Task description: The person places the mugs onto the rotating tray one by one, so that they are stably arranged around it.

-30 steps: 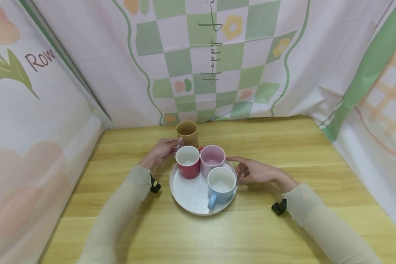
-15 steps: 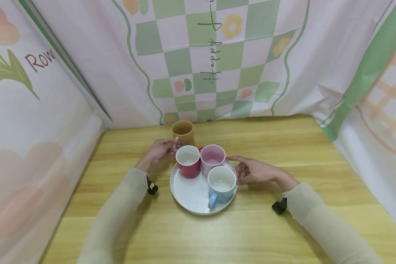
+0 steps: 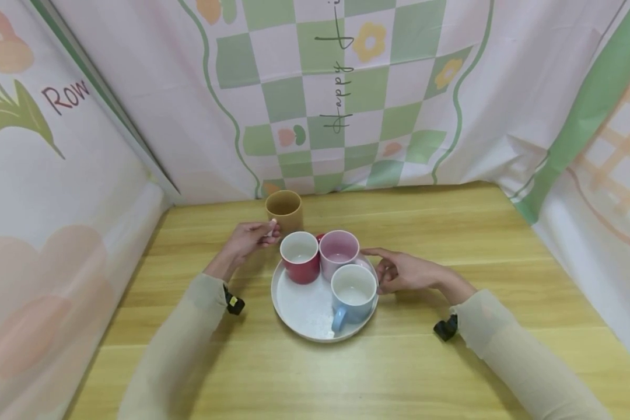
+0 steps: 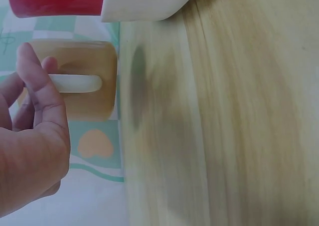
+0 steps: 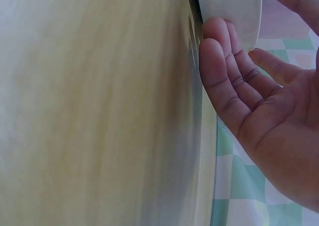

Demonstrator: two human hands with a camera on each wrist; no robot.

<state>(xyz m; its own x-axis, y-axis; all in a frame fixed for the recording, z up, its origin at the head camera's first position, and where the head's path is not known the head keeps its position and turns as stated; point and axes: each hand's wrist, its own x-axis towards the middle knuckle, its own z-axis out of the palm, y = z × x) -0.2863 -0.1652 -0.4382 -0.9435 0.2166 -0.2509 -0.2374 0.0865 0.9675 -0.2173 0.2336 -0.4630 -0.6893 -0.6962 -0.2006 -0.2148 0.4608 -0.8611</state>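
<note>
My left hand (image 3: 249, 238) pinches the pale handle (image 4: 77, 83) of a tan mug (image 3: 286, 214) behind the tray's left side. The mug is upright, its base close over the tabletop in the left wrist view. On the round white tray (image 3: 299, 315) stand a red mug (image 3: 300, 268), a pink mug (image 3: 332, 269) and a light blue mug (image 3: 353, 303), all with their mouths up. My right hand (image 3: 409, 272) is at the tray's right rim. In the right wrist view its loosely bent fingers (image 5: 214, 61) rest against the tray's outer wall (image 5: 234, 16).
The wood-grain table (image 3: 315, 379) carries the tray near its middle. A printed curtain (image 3: 341, 116) hangs along the back edge, close behind the tan mug. More printed cloth (image 3: 58, 204) walls off the left side and the right side.
My left hand has moved left with the tan mug, away from the red mug. The right hand, the tray and its mugs have stayed nearly still.
</note>
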